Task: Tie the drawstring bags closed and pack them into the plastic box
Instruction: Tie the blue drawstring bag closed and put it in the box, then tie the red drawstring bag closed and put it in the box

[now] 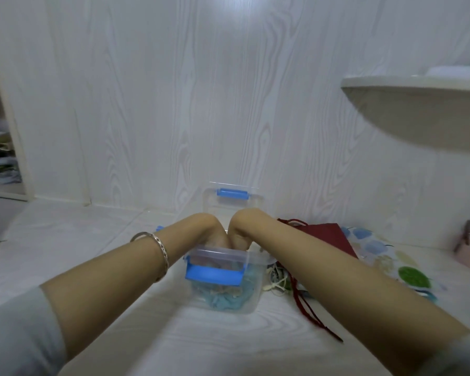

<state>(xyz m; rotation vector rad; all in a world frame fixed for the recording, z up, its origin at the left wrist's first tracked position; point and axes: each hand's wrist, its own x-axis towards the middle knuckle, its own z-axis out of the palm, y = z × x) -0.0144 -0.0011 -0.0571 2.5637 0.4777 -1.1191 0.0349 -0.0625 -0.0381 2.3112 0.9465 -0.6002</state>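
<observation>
We see both wrists bent, left grip [211, 236] and right grip [241, 232] sunk together into the plastic box [253, 294] on the tabletop [147, 335], over a blue drawstring bag [219, 297]; fingers hidden, so we cannot tell their hold

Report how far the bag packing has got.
Done: blue cloth lies in the box. In hand: the left hand and right hand reach down inside it, grip hidden. Left: the red bag and patterned bag lie outside; the lid is not on.
</observation>
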